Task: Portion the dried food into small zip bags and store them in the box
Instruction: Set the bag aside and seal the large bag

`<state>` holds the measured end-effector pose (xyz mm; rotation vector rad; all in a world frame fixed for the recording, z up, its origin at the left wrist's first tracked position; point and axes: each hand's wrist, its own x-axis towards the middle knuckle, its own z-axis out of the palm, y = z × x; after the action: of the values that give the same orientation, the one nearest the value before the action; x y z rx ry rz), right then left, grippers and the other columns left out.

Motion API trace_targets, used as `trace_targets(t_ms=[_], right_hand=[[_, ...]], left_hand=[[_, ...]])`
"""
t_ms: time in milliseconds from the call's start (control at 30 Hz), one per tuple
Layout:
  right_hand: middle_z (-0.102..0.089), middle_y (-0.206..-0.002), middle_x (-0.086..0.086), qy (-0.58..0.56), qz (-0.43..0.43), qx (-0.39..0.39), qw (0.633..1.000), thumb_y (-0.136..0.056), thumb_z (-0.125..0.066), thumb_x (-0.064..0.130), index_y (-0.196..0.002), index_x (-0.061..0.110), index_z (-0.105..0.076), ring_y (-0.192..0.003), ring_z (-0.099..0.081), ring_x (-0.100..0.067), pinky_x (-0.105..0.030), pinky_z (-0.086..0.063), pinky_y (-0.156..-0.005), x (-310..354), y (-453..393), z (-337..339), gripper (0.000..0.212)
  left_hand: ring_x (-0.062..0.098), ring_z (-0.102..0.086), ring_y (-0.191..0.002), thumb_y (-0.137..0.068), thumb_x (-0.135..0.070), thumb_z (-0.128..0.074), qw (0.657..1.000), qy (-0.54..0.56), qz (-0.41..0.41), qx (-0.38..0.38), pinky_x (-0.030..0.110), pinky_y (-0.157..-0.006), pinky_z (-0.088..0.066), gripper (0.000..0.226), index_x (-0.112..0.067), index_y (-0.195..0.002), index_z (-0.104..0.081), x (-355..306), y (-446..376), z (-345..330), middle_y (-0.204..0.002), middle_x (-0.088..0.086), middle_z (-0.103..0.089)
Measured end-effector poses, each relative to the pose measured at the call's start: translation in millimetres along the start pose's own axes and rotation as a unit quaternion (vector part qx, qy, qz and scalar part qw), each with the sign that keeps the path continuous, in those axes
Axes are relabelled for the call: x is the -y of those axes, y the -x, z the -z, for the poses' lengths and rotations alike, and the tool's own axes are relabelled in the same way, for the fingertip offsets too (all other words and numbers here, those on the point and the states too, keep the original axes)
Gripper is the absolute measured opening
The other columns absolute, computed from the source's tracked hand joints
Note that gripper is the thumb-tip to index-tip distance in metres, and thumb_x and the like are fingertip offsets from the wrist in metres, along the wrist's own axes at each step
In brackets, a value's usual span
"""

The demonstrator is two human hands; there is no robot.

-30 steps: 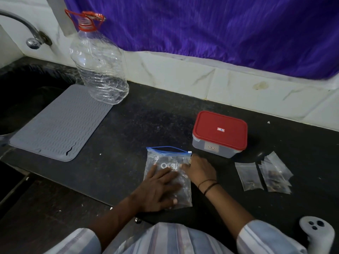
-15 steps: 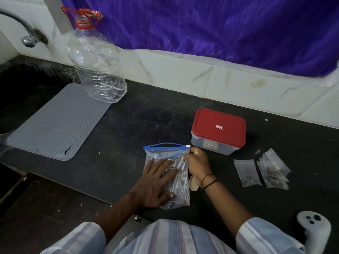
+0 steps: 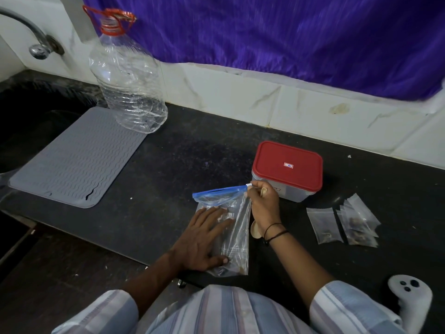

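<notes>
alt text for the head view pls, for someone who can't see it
On a dark counter, the left hand presses flat on a large zip bag while the right hand, also holding a small wooden spoon, pinches its blue zip end. Behind sits a closed red-lidded box; right of the hands lie small zip bags.

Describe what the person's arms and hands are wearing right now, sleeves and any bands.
Both hands are bare, no gloves. The left hand has no ring or band in view. The right hand has thin black bands round the wrist. Both forearms are bare; the striped shirt sleeves, pale blue, white and mauve, sit up near the elbows.
</notes>
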<state>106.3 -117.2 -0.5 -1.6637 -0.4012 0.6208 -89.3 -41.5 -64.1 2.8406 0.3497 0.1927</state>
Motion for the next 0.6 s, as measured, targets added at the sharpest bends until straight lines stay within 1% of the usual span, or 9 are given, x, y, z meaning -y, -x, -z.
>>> trace_targets(t_ms=[100,167,233,300,400,433,500,533,600], right_hand=[[-0.069,-0.09,-0.004,-0.006,-0.004,0.019,1.0,-0.096,-0.061,0.018,-0.099,0.013,-0.066,-0.082,-0.062,-0.012,-0.029,-0.053,-0.079,3,2,1,0.007],[-0.069,-0.091,-0.008,-0.013,-0.007,0.044,0.999,-0.097,-0.061,0.021,-0.097,0.015,-0.064,-0.082,-0.062,-0.015,-0.034,-0.053,-0.081,4,2,2,0.007],[-0.068,-0.093,-0.01,-0.019,-0.007,0.078,0.997,-0.097,-0.059,0.024,-0.098,0.017,-0.062,-0.083,-0.061,-0.018,-0.039,-0.052,-0.08,5,2,2,0.008],[-0.068,-0.092,-0.008,-0.008,0.0,0.098,0.995,-0.097,-0.058,0.026,-0.1,0.019,-0.063,-0.08,-0.061,-0.016,-0.036,-0.052,-0.075,5,1,3,0.008],[-0.067,-0.088,-0.006,0.001,0.011,0.107,0.994,-0.099,-0.056,0.022,-0.104,0.016,-0.062,-0.061,-0.056,0.001,-0.019,-0.045,-0.059,9,1,4,0.01],[-0.068,-0.09,-0.005,0.002,0.015,0.109,0.994,-0.099,-0.057,0.023,-0.106,0.016,-0.062,-0.06,-0.057,0.001,-0.017,-0.045,-0.057,10,2,4,0.012],[-0.071,-0.097,-0.003,0.02,0.004,0.121,0.992,-0.095,-0.062,0.03,-0.109,0.019,-0.062,-0.076,-0.067,-0.006,-0.025,-0.054,-0.068,12,4,7,0.018],[-0.072,-0.098,-0.001,0.048,-0.008,0.132,0.99,-0.092,-0.066,0.034,-0.106,0.019,-0.063,-0.083,-0.069,-0.011,-0.03,-0.057,-0.074,12,6,8,0.02],[-0.071,-0.085,0.001,0.163,0.004,0.159,0.974,-0.089,-0.069,0.033,-0.09,0.015,-0.063,-0.078,-0.068,-0.014,-0.034,-0.055,-0.072,9,11,10,0.019]], left_hand=[[0.024,-0.04,-0.137,-0.091,-0.069,-0.053,0.987,0.09,0.04,-0.13,0.054,-0.107,-0.041,0.07,-0.022,-0.143,-0.048,-4,2,4,-0.148,0.006,-0.044],[0.022,-0.039,-0.131,-0.094,-0.056,-0.054,0.949,0.139,0.13,-0.251,0.046,-0.105,-0.042,0.053,-0.021,-0.134,-0.051,-8,-2,9,-0.141,0.008,-0.043],[0.016,-0.029,-0.135,-0.09,-0.051,-0.06,0.906,0.178,0.225,-0.31,0.036,-0.107,-0.035,0.055,-0.019,-0.134,-0.049,-6,-15,20,-0.145,0.008,-0.036],[0.011,-0.029,-0.138,-0.088,-0.053,-0.062,0.917,0.155,0.225,-0.29,0.034,-0.113,-0.027,0.064,-0.016,-0.139,-0.049,4,-30,31,-0.147,0.007,-0.039],[0.018,-0.059,-0.117,-0.094,-0.057,-0.053,0.97,0.08,0.124,-0.193,0.041,-0.112,-0.034,0.053,-0.017,-0.129,-0.061,21,-50,47,-0.124,0.004,-0.065],[0.019,-0.065,-0.103,-0.097,-0.053,-0.05,0.977,0.081,0.098,-0.174,0.041,-0.102,-0.044,0.046,-0.017,-0.121,-0.065,24,-56,53,-0.112,0.003,-0.069],[0.018,-0.064,-0.086,-0.101,-0.045,-0.048,0.978,0.108,0.083,-0.158,0.041,-0.077,-0.053,0.036,-0.017,-0.11,-0.068,28,-65,58,-0.098,0.001,-0.067],[0.018,-0.062,-0.083,-0.102,-0.046,-0.045,0.978,0.11,0.088,-0.155,0.041,-0.07,-0.052,0.035,-0.018,-0.107,-0.067,30,-69,60,-0.095,-0.001,-0.064],[0.02,-0.06,-0.08,-0.101,-0.052,-0.038,0.981,0.096,0.088,-0.146,0.04,-0.065,-0.051,0.042,-0.019,-0.099,-0.063,34,-74,62,-0.091,-0.002,-0.059]])
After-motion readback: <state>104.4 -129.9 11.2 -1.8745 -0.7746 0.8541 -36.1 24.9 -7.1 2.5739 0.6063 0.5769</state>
